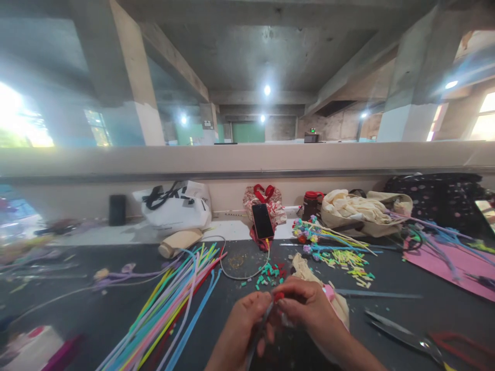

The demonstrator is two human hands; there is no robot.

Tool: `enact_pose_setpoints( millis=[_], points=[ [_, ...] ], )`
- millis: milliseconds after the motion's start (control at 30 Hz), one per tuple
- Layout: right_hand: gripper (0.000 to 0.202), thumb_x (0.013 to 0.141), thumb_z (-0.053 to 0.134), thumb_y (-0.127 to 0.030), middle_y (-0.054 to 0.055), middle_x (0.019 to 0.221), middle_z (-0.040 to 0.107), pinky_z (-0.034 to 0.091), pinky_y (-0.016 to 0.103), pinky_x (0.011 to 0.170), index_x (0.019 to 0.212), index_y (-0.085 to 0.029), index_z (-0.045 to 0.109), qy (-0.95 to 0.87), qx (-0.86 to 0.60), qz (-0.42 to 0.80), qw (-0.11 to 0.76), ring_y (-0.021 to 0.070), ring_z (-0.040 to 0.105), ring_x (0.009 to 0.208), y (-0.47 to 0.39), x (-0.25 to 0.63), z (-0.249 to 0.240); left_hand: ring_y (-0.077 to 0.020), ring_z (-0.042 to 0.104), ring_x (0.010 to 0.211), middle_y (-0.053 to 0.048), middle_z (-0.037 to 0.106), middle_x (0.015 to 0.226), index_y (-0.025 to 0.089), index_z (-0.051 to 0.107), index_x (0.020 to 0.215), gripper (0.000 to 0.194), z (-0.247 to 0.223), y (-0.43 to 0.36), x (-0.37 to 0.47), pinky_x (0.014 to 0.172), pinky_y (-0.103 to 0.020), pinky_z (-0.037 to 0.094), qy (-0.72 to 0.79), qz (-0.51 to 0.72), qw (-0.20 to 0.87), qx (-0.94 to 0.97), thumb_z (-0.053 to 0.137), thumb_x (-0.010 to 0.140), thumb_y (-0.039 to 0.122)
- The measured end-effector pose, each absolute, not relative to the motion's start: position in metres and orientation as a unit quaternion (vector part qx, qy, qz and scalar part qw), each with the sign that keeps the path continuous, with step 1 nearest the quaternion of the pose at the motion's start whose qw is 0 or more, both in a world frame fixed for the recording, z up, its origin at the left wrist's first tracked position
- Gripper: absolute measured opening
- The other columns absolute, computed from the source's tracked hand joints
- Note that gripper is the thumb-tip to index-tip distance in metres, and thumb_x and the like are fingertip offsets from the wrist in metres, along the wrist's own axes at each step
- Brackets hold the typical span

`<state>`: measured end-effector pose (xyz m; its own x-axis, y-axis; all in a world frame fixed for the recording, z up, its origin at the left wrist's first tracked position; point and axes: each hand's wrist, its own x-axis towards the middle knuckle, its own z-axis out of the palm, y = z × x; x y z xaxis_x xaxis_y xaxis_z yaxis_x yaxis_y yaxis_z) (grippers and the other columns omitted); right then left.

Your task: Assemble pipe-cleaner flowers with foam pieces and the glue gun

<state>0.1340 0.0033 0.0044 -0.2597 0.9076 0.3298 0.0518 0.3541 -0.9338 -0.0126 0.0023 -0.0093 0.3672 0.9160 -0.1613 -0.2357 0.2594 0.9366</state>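
Close together at the table's front, my left hand (247,317) and my right hand (309,306) are both closed. Between the fingertips of the right one is a small fuzzy red piece (279,296). A thin grey strip (266,312) runs down through the left fingers; its exact kind is unclear. Just beyond the fingertips lie short green and red cut pieces (273,274). Partly behind my right wrist rests a crumpled beige cloth (305,268). To the left, a fanned bundle of coloured pipe cleaners (170,309) covers the dark table (220,337).
Scissors (402,332) lie at the right. Yellow cut pieces (348,258) and pipe-cleaner flowers (309,232) are farther back. A phone (263,221) with a cable (240,278) leans against a patterned bag (247,198). A white bag (178,206) and a pink sheet (444,265) flank these.
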Motion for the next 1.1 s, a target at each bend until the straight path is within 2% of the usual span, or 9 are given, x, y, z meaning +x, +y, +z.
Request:
enact_pose_setpoints(
  millis=[100, 200, 367, 500, 700, 833, 933, 1000, 1100],
  points=[
    [0.012, 0.069, 0.060, -0.027, 0.000, 0.067, 0.058, 0.039, 0.023, 0.060, 0.075, -0.021, 0.069, -0.700, -0.371, 0.396, 0.464, 0.0127, 0.052, 0.066, 0.004, 0.136, 0.005, -0.0036, 0.038, 0.029, 0.001, 0.056, 0.049, 0.013, 0.052, 0.062, 0.035, -0.012, 0.002, -0.015, 0.029, -0.015, 0.027, 0.370, 0.382, 0.717, 0.451, 0.059, 0.061, 0.048],
    [0.014, 0.069, 0.061, -0.028, 0.000, 0.066, 0.057, 0.038, 0.023, 0.061, 0.077, -0.021, 0.069, -0.709, -0.360, 0.411, 0.446, 0.0127, 0.051, 0.067, 0.005, 0.136, 0.002, -0.0029, 0.039, 0.028, 0.000, 0.057, 0.049, 0.013, 0.051, 0.060, 0.033, -0.011, 0.000, -0.017, 0.028, -0.014, 0.025, 0.360, 0.374, 0.727, 0.449, 0.061, 0.061, 0.044],
    [0.026, 0.063, 0.065, -0.030, -0.001, 0.066, 0.055, 0.031, 0.017, 0.042, 0.086, -0.018, 0.066, -0.619, -0.329, 0.568, 0.430, 0.0066, 0.044, 0.050, 0.007, 0.137, -0.002, -0.0024, 0.038, 0.026, 0.002, 0.053, 0.040, 0.012, 0.051, 0.053, 0.032, -0.006, -0.001, -0.017, 0.027, -0.013, 0.022, 0.356, 0.387, 0.726, 0.444, 0.062, 0.061, 0.041],
    [0.031, 0.064, 0.063, -0.030, -0.001, 0.067, 0.059, 0.031, 0.016, 0.042, 0.091, -0.017, 0.062, -0.529, -0.360, 0.621, 0.452, 0.0050, 0.044, 0.046, 0.012, 0.140, -0.001, -0.0016, 0.037, 0.025, 0.001, 0.056, 0.044, 0.012, 0.054, 0.057, 0.026, -0.003, -0.004, -0.016, 0.026, -0.013, 0.021, 0.375, 0.469, 0.669, 0.438, 0.062, 0.062, 0.037],
    [0.020, 0.070, 0.056, -0.034, -0.005, 0.052, 0.049, 0.029, 0.016, 0.038, 0.068, -0.015, 0.055, -0.519, -0.359, 0.611, 0.478, 0.0048, 0.043, 0.038, 0.017, 0.138, -0.006, -0.0056, 0.044, 0.030, 0.000, 0.060, 0.050, 0.013, 0.058, 0.061, 0.019, 0.003, -0.005, -0.016, 0.029, -0.015, 0.027, 0.444, 0.488, 0.591, 0.464, 0.063, 0.058, 0.030],
    [0.030, 0.079, 0.043, -0.033, -0.006, 0.043, 0.040, 0.027, 0.017, 0.038, 0.054, -0.016, 0.044, -0.536, -0.353, 0.584, 0.496, 0.0053, 0.038, 0.036, 0.012, 0.136, -0.005, -0.0063, 0.043, 0.032, 0.002, 0.055, 0.044, 0.013, 0.060, 0.060, 0.016, 0.005, -0.007, -0.014, 0.032, -0.016, 0.029, 0.477, 0.481, 0.534, 0.506, 0.061, 0.059, 0.029],
    [0.038, 0.080, 0.041, -0.036, -0.006, 0.038, 0.037, 0.025, 0.017, 0.036, 0.048, -0.016, 0.042, -0.566, -0.358, 0.554, 0.494, 0.0055, 0.036, 0.034, 0.011, 0.136, -0.003, -0.0069, 0.043, 0.036, 0.002, 0.055, 0.044, 0.013, 0.063, 0.059, 0.017, 0.006, -0.010, -0.011, 0.036, -0.017, 0.032, 0.496, 0.475, 0.476, 0.549, 0.059, 0.060, 0.030],
    [0.034, 0.078, 0.045, -0.037, -0.006, 0.040, 0.040, 0.026, 0.017, 0.037, 0.053, -0.015, 0.047, -0.569, -0.362, 0.549, 0.493, 0.0058, 0.038, 0.036, 0.012, 0.136, -0.002, -0.0075, 0.044, 0.039, 0.001, 0.057, 0.047, 0.014, 0.065, 0.060, 0.017, 0.007, -0.012, -0.009, 0.039, -0.017, 0.034, 0.505, 0.472, 0.433, 0.578, 0.057, 0.062, 0.029],
    [0.016, 0.072, 0.055, -0.030, -0.003, 0.056, 0.052, 0.033, 0.017, 0.044, 0.074, -0.015, 0.057, -0.564, -0.350, 0.562, 0.494, 0.0067, 0.045, 0.047, 0.012, 0.137, -0.001, -0.0087, 0.047, 0.042, 0.000, 0.060, 0.051, 0.016, 0.067, 0.063, 0.017, 0.010, -0.014, -0.009, 0.042, -0.017, 0.036, 0.516, 0.464, 0.384, 0.609, 0.055, 0.065, 0.029]
  ],
)
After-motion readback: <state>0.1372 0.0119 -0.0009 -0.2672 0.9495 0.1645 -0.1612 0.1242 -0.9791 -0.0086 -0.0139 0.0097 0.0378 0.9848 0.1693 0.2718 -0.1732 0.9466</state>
